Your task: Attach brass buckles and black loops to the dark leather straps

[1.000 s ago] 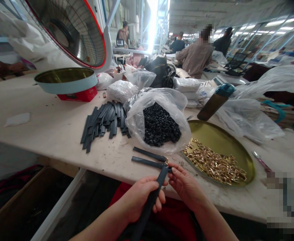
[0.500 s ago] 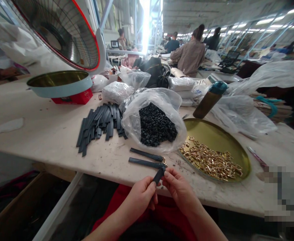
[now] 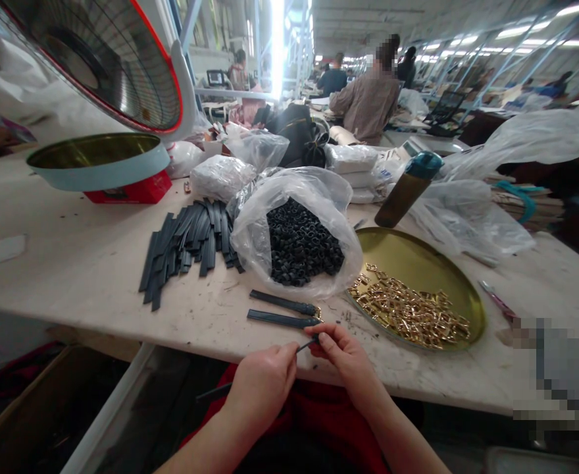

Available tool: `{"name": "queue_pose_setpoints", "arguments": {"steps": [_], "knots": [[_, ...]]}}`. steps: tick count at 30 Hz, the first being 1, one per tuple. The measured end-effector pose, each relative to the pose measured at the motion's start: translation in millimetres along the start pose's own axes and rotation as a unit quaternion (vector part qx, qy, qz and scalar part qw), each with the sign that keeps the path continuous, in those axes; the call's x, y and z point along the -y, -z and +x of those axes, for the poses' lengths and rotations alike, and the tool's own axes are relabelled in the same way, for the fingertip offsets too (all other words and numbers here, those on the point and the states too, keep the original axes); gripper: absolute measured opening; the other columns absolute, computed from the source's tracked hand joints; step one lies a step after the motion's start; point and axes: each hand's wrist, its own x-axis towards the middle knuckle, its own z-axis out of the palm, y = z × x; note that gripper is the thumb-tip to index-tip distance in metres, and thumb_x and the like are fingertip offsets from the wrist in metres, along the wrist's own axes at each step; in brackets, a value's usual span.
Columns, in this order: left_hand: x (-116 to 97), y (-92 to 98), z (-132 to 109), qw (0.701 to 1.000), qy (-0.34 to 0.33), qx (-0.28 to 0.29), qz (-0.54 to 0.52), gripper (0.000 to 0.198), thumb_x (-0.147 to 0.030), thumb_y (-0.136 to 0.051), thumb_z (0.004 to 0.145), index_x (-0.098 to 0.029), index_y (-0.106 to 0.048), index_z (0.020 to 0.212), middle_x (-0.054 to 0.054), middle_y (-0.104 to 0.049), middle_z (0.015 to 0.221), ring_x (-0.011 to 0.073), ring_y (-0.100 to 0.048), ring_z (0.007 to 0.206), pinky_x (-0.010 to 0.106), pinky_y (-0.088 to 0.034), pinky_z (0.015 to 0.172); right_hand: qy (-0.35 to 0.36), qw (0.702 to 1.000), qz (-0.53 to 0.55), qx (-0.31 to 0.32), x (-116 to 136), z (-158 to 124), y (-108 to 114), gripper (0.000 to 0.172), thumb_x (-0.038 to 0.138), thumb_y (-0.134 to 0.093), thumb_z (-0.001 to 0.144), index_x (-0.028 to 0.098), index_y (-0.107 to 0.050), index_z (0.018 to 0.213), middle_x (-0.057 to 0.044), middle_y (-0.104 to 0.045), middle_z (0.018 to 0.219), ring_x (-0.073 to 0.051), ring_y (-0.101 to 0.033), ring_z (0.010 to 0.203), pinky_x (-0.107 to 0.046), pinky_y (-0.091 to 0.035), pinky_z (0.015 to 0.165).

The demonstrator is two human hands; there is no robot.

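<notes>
Two hands, close together at the near edge of the table [image 3: 72, 263], forearms coming up from below and angled inward. Left hand [image 3: 262, 382] knuckles up, fingers curled shut around a thin dark strap [image 3: 305, 343], gripped so that only a short stretch shows beyond the thumb. Right hand [image 3: 341, 355] just beside it, thumb and forefinger pinched on the far end of the same strap, remaining fingers bent loosely under. Strap held edge-on above the table's near rim, over a red cloth [image 3: 329, 408] (the rest of its length hidden behind the left hand, with a dark sliver trailing out low on the left).

Just beyond the fingertips, two finished straps [image 3: 282, 311] lying side by side on the table, each with a small gold piece at its right end. Behind those, a clear plastic bag [image 3: 260, 230] gaping open, full of small black loops [image 3: 302, 243]. Left of the bag, a fanned heap of dark strips [image 3: 185, 243]. Right of the bag, a round gold tray [image 3: 418, 257] holding a scatter of gold buckles [image 3: 410, 313]. Beyond the tray, a brown bottle [image 3: 405, 191] with a teal cap, tilted. Far left, a fan [image 3: 106, 59] above a pale blue tin [image 3: 99, 168].
</notes>
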Motion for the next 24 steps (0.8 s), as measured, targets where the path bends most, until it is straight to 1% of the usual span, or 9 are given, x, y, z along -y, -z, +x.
{"name": "queue_pose_setpoints", "arguments": {"steps": [2,4,6,7,12,15,18,21,24], "knots": [[-2.7,-1.8,2.4,0.996,0.027,0.030,-0.081,0.026,-0.029,-0.035,0.085,-0.020,-0.060,0.084,0.002,-0.057,0.062,0.0169,-0.054,0.058,0.025,-0.035,0.056,-0.012,0.994,0.106,-0.015,1.2,-0.5,-2.0,0.026,0.036,-0.069,0.067,0.022,-0.063,0.088,-0.002,-0.066,0.098,-0.014,-0.061,0.083,-0.031,-0.048,0.083],[-5.3,-6.6,5.5,0.971,0.081,0.079,-0.209,0.028,-0.034,-0.030,0.085,-0.019,-0.054,0.083,-0.003,-0.050,0.051,0.0131,-0.046,0.044,0.022,-0.033,0.046,-0.022,0.982,0.190,-0.013,1.7,-2.5,-6.6,0.032,0.031,-0.071,0.065,0.023,-0.062,0.094,-0.002,-0.066,0.102,-0.015,-0.061,0.093,-0.033,-0.044,0.091],[-7.6,-13.7,7.9,0.939,0.121,0.107,-0.302,0.029,-0.038,-0.028,0.085,-0.018,-0.049,0.082,-0.006,-0.044,0.045,0.0107,-0.038,0.035,0.020,-0.028,0.038,-0.026,0.976,0.215,-0.006,0.9,-5.6,-12.5,0.036,0.030,-0.071,0.065,0.023,-0.061,0.099,-0.004,-0.065,0.106,-0.017,-0.059,0.097,-0.035,-0.044,0.092],[-8.5,-17.4,8.3,0.935,0.126,0.103,-0.316,0.028,-0.039,-0.028,0.084,-0.019,-0.048,0.081,-0.007,-0.044,0.044,0.0101,-0.037,0.034,0.020,-0.027,0.036,-0.023,0.977,0.210,-0.008,-0.1,-7.2,-15.3,0.036,0.031,-0.069,0.067,0.023,-0.061,0.101,-0.005,-0.065,0.108,-0.017,-0.059,0.098,-0.036,-0.044,0.092],[-13.1,-27.7,3.4,0.976,0.081,0.030,-0.200,0.026,-0.033,-0.033,0.084,-0.019,-0.047,0.067,-0.005,-0.046,0.047,0.0099,-0.043,0.040,0.020,-0.030,0.041,0.082,0.993,0.051,-0.061,-8.6,-14.6,-21.3,0.032,0.034,-0.059,0.075,0.025,-0.060,0.106,-0.004,-0.063,0.112,-0.020,-0.056,0.106,-0.040,-0.038,0.098],[-17.4,-27.1,-0.4,0.975,0.079,0.042,-0.204,0.027,-0.033,-0.032,0.084,-0.020,-0.043,0.064,-0.005,-0.045,0.046,0.0094,-0.043,0.039,0.020,-0.029,0.041,0.156,0.983,-0.068,-0.069,-12.6,-20.6,-20.5,0.031,0.035,-0.054,0.079,0.025,-0.061,0.107,-0.005,-0.063,0.112,-0.021,-0.056,0.106,-0.041,-0.038,0.098],[-21.0,-24.8,-2.7,0.962,0.095,0.079,-0.244,0.027,-0.037,-0.031,0.084,-0.021,-0.041,0.065,-0.007,-0.041,0.042,0.0095,-0.038,0.035,0.020,-0.027,0.037,0.194,0.973,-0.104,-0.066,-12.8,-26.0,-19.0,0.030,0.040,-0.052,0.080,0.024,-0.063,0.103,-0.006,-0.063,0.113,-0.022,-0.054,0.108,-0.040,-0.037,0.099],[-20.8,-22.3,-4.5,0.960,0.093,0.102,-0.243,0.026,-0.037,-0.031,0.084,-0.022,-0.040,0.064,-0.008,-0.038,0.041,0.0100,-0.035,0.034,0.020,-0.027,0.037,0.115,0.992,-0.012,-0.057,-10.3,-26.1,-16.8,0.034,0.048,-0.049,0.080,0.023,-0.065,0.097,-0.006,-0.067,0.101,-0.020,-0.059,0.097,-0.038,-0.042,0.091],[-17.0,-21.5,-4.7,0.979,0.046,0.073,-0.185,0.026,-0.034,-0.030,0.086,-0.021,-0.042,0.065,-0.006,-0.042,0.047,0.0116,-0.041,0.043,0.022,-0.030,0.045,-0.002,0.996,0.088,-0.020,-9.6,-22.0,-14.2,0.035,0.050,-0.055,0.076,0.021,-0.064,0.093,-0.003,-0.067,0.083,-0.016,-0.060,0.078,-0.031,-0.046,0.075]]}}
